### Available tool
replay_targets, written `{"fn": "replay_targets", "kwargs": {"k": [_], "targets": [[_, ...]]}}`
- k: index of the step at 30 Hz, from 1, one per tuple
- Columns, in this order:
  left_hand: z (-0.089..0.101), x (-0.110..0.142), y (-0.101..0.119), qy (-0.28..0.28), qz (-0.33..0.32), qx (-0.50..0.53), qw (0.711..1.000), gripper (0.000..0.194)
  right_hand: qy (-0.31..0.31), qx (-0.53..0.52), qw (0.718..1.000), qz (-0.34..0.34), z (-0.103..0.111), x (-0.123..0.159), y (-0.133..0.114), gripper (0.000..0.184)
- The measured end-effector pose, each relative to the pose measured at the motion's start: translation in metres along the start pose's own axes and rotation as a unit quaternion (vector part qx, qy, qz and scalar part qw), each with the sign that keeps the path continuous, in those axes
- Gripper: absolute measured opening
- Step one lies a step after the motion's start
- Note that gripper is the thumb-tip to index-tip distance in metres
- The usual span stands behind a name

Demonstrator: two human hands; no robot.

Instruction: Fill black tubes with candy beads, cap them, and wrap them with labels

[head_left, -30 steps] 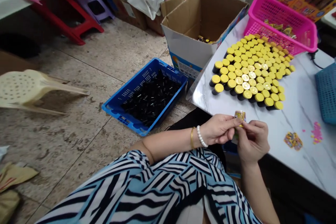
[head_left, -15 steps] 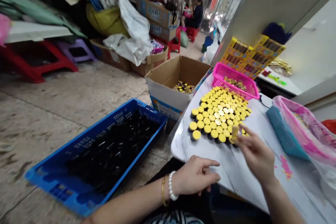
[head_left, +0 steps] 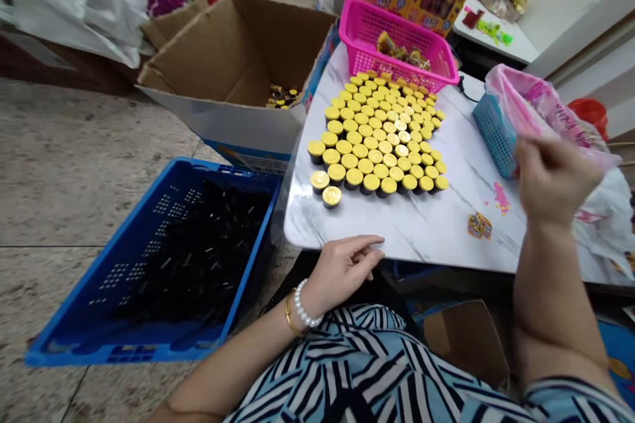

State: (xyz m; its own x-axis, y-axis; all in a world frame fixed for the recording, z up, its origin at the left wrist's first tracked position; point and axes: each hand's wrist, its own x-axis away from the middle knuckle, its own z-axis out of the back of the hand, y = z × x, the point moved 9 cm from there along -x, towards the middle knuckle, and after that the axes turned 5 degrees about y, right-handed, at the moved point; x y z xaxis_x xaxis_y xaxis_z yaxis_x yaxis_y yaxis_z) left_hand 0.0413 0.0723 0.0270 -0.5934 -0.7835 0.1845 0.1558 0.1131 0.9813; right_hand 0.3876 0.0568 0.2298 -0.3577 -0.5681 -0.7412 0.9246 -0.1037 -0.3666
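Beside the front edge of the white marbled table [head_left: 421,231], my left hand [head_left: 347,268] rests with its fingers loosely stretched and nothing in them. My right hand [head_left: 558,178] is raised over the table's right side, its fingers curled closed and slightly blurred; what they hold, if anything, is hidden. Behind it stands a teal basket [head_left: 496,135] lined with a pink plastic bag [head_left: 513,89]. Many small dark tubs with yellow lids [head_left: 374,156] stand upright in close rows left of my right hand. Small printed pieces [head_left: 479,226] lie on the tabletop between my hands.
A pink basket [head_left: 401,23] with yellowish wrapped pieces stands behind the tubs. Left of the table is an open cardboard box [head_left: 223,66] with more tubs inside. A blue crate [head_left: 149,211] of black pieces sits on the floor. Pink bits [head_left: 501,198] lie on the table.
My right hand has left the yellow-lidded tubs, where it held a small yellow piece, and moved right to the lined basket. My left hand has drawn back slightly. The view has turned down and right.
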Motion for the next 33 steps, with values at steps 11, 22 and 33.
{"fn": "replay_targets", "kwargs": {"k": [11,22,33], "targets": [[0.003,-0.001,-0.002,0.062,-0.025,0.026,0.997,0.036,-0.007,0.136,0.975,-0.177,0.036,0.185,0.133,0.028],[-0.051,0.003,0.021,0.064,-0.077,0.172,0.98,0.053,0.036,-0.123,0.992,-0.005,-0.003,0.214,-0.109,0.008],[0.007,0.038,-0.004,0.127,-0.03,0.187,0.974,0.051,-0.319,-0.322,0.837,-0.308,-0.078,0.254,-0.109,0.037]]}}
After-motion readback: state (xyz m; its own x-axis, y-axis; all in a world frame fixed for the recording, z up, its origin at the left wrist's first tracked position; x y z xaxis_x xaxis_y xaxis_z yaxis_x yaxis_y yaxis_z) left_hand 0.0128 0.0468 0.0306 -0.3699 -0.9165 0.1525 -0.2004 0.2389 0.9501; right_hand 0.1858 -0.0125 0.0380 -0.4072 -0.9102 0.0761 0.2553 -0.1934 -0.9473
